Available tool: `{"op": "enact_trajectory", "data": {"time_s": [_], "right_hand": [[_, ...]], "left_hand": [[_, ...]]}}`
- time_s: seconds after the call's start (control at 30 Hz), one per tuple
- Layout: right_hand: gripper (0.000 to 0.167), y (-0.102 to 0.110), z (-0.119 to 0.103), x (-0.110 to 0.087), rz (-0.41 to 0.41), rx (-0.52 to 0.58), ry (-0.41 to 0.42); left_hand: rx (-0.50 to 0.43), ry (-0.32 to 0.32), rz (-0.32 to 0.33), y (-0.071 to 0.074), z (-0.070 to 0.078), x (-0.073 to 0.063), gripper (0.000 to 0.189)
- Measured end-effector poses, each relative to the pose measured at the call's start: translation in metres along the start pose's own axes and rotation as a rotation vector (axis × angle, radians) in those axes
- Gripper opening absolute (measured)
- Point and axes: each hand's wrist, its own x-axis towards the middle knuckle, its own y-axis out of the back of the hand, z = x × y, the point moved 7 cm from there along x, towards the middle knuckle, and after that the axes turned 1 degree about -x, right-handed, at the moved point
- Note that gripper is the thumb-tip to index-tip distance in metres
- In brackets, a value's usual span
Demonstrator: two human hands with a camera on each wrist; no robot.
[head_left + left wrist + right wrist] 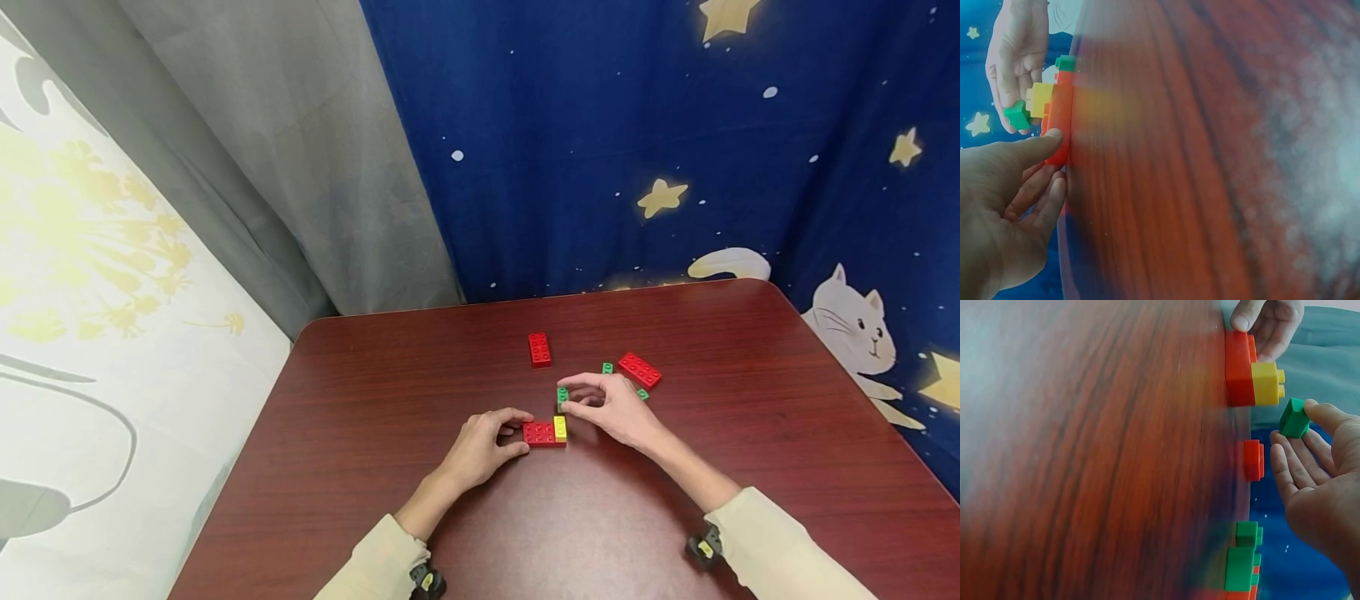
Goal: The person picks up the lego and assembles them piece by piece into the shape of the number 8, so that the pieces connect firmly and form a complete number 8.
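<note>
My left hand (480, 448) holds a red brick (537, 434) at its left end, thumb on the near side and fingers on the far side. On the right end of that brick sits a yellow brick (560, 428), its studs facing up. My right hand (618, 410) pinches a small green brick (562, 395) between thumb and fingers. In the right wrist view the green brick (1295, 418) is tilted, its hollow underside partly visible, and stays apart from the yellow brick (1265, 384).
Another red brick (539, 350) lies farther back on the brown table (390, 375). Behind my right hand are a red brick (640, 370), a green brick (607, 367) and another green brick (642, 393), partly hidden. Curtains (570, 150) hang beyond the table's back edge.
</note>
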Motion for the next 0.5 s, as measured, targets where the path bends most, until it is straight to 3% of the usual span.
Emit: {"op": "enact_trajectory", "data": {"time_s": [0.5], "right_hand": [[0.036, -0.022, -0.014, 0.000, -0.027, 0.027, 0.071]], "left_hand": [[-0.059, 0.012, -0.004, 0.000, -0.003, 0.000, 0.036]]}}
